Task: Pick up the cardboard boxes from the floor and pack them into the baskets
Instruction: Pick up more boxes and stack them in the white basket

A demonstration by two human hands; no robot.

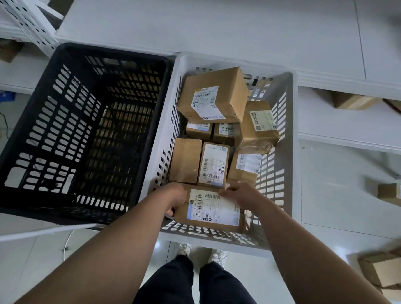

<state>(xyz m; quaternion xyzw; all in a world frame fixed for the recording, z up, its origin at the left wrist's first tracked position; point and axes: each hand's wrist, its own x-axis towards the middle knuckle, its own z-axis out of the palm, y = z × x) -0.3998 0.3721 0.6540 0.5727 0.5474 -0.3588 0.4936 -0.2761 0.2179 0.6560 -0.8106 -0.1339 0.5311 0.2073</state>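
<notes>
I am holding a labelled cardboard box [214, 211] low in the near end of the white basket [291, 157]. My left hand [176, 197] is curling around its left end, and my right hand [242, 195] is gripping its far right edge. It is lying just before the other boxes [212, 164], with the black basket [32, 122] sitting alongside on the left.

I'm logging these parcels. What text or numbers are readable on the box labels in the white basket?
On the nearest box: barcodes, print too small to read.
On the top box: barcode, print blurred.
Other labels in the white basket: blurred too.
No text can be quoted.
</notes>
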